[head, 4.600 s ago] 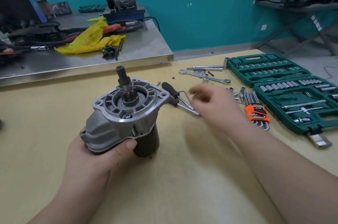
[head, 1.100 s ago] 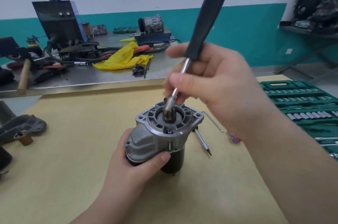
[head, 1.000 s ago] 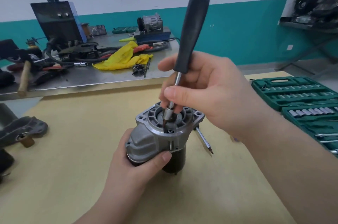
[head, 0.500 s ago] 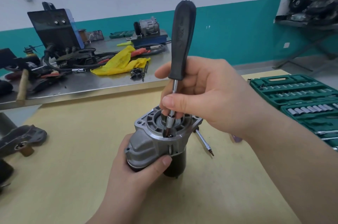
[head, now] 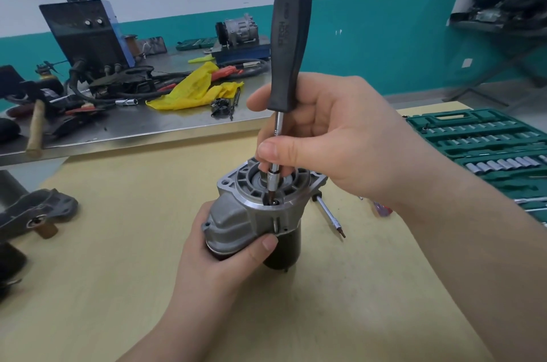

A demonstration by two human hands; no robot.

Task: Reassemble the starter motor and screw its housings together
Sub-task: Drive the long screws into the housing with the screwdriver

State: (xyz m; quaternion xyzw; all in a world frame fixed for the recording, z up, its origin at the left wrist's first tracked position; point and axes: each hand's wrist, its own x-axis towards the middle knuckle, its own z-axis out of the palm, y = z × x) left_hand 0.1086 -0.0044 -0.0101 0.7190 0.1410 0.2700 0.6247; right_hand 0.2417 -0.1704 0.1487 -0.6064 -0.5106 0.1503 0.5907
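Motor (head: pixel 254 213) upright on the bench (head: pixel 118 243), gripped round its housing by left hand (head: pixel 219 255). Driver (head: pixel 288 59) pinched in right hand (head: pixel 340 136), tip seemingly in a face screw. Socket case (head: pixel 485 139) right.

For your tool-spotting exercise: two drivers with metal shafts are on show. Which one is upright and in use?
The black-handled screwdriver, upright in the right hand; the other driver lies on the table.
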